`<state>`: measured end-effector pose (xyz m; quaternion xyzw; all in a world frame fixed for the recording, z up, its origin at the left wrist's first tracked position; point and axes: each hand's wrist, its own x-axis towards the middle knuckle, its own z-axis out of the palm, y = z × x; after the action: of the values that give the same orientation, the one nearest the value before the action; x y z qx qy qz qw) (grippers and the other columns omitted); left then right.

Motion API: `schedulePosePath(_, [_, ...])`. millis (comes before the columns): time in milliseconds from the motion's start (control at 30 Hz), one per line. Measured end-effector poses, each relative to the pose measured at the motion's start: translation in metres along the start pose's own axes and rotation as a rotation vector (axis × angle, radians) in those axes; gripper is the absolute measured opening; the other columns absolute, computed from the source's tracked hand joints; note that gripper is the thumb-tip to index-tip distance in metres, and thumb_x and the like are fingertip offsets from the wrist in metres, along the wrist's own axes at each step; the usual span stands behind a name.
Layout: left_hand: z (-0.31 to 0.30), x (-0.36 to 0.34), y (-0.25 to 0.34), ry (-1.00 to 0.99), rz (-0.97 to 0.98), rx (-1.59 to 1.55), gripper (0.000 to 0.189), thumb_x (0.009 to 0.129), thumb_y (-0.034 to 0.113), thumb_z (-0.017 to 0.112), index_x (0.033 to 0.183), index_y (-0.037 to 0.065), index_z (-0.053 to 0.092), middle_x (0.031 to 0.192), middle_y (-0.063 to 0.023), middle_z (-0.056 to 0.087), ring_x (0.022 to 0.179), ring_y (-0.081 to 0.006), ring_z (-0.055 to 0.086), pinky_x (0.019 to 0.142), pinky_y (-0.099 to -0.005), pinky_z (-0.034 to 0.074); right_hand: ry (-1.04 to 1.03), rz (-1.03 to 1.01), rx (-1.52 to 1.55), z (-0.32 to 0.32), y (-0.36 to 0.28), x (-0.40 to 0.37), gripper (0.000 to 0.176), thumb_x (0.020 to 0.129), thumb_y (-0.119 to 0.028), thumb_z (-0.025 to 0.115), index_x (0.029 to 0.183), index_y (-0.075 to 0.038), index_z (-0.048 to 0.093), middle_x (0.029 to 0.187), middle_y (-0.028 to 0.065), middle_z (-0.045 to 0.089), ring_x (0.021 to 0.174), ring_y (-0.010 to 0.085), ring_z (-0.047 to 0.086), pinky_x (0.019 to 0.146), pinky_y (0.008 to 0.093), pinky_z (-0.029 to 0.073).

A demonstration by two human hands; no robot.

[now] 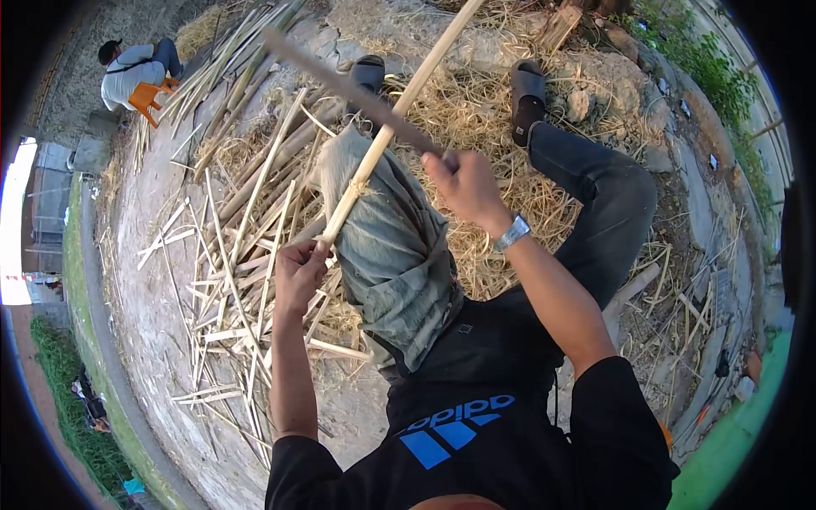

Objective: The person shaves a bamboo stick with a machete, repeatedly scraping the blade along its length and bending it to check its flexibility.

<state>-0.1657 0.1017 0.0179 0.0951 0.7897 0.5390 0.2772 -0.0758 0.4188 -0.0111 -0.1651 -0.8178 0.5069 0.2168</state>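
Observation:
My left hand is closed on the lower end of a pale bamboo strip, which slants up and to the right across my cloth-covered leg. Curled shavings cling to the strip near its middle. In my right hand is the handle end of a long dark blade; it points up and to the left, slightly blurred. The blade crosses the strip above the shavings; whether they touch, I cannot tell. A grey-green cloth lies over the leg beneath the strip.
Split bamboo pieces are heaped on the ground at the left, with more poles above. Curly shavings lie around my feet. A person sits on an orange chair at the upper left. Rocks stand at the upper right.

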Motion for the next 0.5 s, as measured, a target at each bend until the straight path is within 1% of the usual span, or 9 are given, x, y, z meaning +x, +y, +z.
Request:
schedulePosePath(67, [0.001,0.001,0.014,-0.063,-0.024,-0.046,0.037,0.104,0.032,0.066,0.091,-0.002,0.071,0.056,0.0047,0.05,0.047,-0.0016,0.039,0.044,-0.0215,0.024,0.061,0.002,-0.026,-0.006,0.004,0.022,0.059,0.099,-0.047,0.062,0.061,-0.002,0.058,0.047,0.0112,0.052,0.043,0.022,0.053,0.046,0.0408,0.04])
schedulePosePath(133, [0.012,0.007,0.022,-0.072,-0.038,-0.088,0.037,0.105,0.032,0.063,0.087,0.0,0.069,0.058,0.0047,0.05,0.047,-0.0011,0.038,0.044,-0.0211,0.023,0.107,0.186,0.22,0.004,-0.009,0.031,0.06,0.1,-0.046,0.06,0.059,-0.003,0.058,0.044,0.0086,0.05,0.041,0.0196,0.052,0.044,0.0396,0.038])
schedulePosePath(233, [0.022,0.019,0.031,-0.126,-0.101,-0.25,0.036,0.106,0.031,0.063,0.082,0.004,0.062,0.064,0.0038,0.052,0.05,-0.002,0.038,0.045,-0.022,0.025,-0.109,0.001,0.071,0.042,-0.022,-0.023,0.06,0.098,-0.048,0.062,0.061,-0.001,0.058,0.05,0.0166,0.054,0.047,0.03,0.055,0.05,0.0426,0.043])
schedulePosePath(267, [0.022,0.023,0.027,-0.128,-0.104,-0.251,0.036,0.106,0.031,0.063,0.082,0.004,0.062,0.064,0.0038,0.052,0.05,-0.002,0.038,0.045,-0.022,0.025,-0.296,-0.012,-0.005,0.042,-0.033,-0.038,0.058,0.096,-0.046,0.065,0.063,0.001,0.058,0.055,0.0209,0.056,0.052,0.0365,0.055,0.054,0.0444,0.044])
schedulePosePath(333, [0.022,0.029,0.016,-0.113,0.083,-0.028,0.034,0.107,0.032,0.06,0.089,0.003,0.062,0.06,0.0067,0.045,0.049,-0.0023,0.034,0.045,-0.0214,0.024,-0.335,-0.002,-0.001,0.04,-0.035,-0.046,0.056,0.095,-0.044,0.067,0.064,0.002,0.058,0.056,0.0219,0.056,0.052,0.0384,0.055,0.054,0.0452,0.044])
schedulePosePath(367, [0.017,0.024,0.011,-0.094,0.166,0.061,0.03,0.107,0.028,0.06,0.096,-0.001,0.063,0.063,0.0063,0.048,0.054,-0.0039,0.041,0.05,-0.0217,0.031,-0.32,0.019,-0.006,0.038,-0.03,-0.044,0.055,0.095,-0.043,0.067,0.065,0.002,0.059,0.056,0.0213,0.056,0.051,0.0374,0.055,0.053,0.0452,0.044])
schedulePosePath(400, [0.011,0.02,0.004,-0.018,0.259,0.13,0.027,0.105,0.023,0.062,0.102,-0.004,0.064,0.065,-0.0013,0.06,0.057,-0.0087,0.049,0.055,-0.0262,0.038,-0.309,0.035,-0.012,0.034,-0.023,-0.039,0.054,0.095,-0.043,0.067,0.066,0.002,0.059,0.055,0.0207,0.055,0.05,0.0364,0.055,0.053,0.0453,0.043])
schedulePosePath(467, [0.002,-0.01,0.022,0.172,0.191,0.408,0.027,0.102,0.023,0.066,0.107,-0.003,0.065,0.067,-0.009,0.067,0.058,-0.0132,0.057,0.056,-0.0306,0.042,-0.268,0.061,0.014,0.023,-0.017,-0.03,0.054,0.096,-0.042,0.067,0.065,0.002,0.059,0.054,0.0185,0.054,0.048,0.0331,0.053,0.052,0.0448,0.042])
schedulePosePath(500, [-0.012,-0.02,0.014,0.189,0.154,0.497,0.028,0.1,0.023,0.068,0.111,-0.003,0.065,0.07,-0.0144,0.07,0.058,-0.0176,0.062,0.056,-0.0338,0.044,-0.205,0.036,-0.036,0.015,-0.014,-0.023,0.055,0.096,-0.042,0.067,0.065,0.001,0.058,0.053,0.017,0.053,0.047,0.0314,0.052,0.05,0.0443,0.04])
